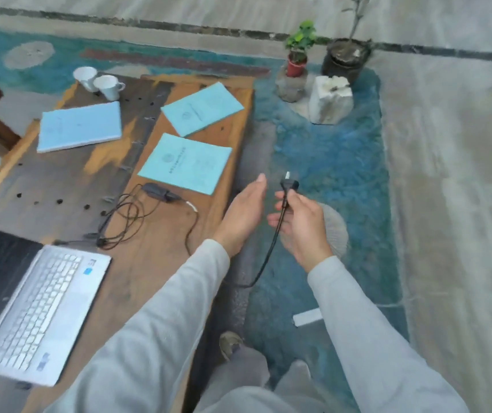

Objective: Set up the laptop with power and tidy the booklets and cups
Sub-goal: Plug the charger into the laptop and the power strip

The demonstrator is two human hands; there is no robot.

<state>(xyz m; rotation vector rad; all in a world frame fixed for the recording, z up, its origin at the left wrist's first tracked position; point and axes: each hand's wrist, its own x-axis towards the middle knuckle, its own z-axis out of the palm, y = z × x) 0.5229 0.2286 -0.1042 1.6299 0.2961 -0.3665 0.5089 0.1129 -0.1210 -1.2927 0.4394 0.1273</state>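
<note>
An open silver laptop (pixel 42 311) sits at the near left of the wooden table (pixel 161 263). Its black power brick (pixel 158 191) and a coil of cable (pixel 122 222) lie beside it. My right hand (pixel 301 225) grips the cable just below the black wall plug (pixel 289 183), held off the table's right edge over the rug. My left hand (pixel 243 214) hovers open beside it, fingers straight. Three light blue booklets lie on the table: one at the left (pixel 79 126), one at the far right (pixel 201 108), one in the middle (pixel 185 163). Two white cups (pixel 98 81) stand at the far end.
A teal rug (pixel 328 174) covers the floor right of the table. On it stand a small red-potted plant (pixel 297 59), a dark pot (pixel 346 59) and a white stone block (pixel 329 99). A white strip (pixel 307 317) lies on the rug near my right sleeve.
</note>
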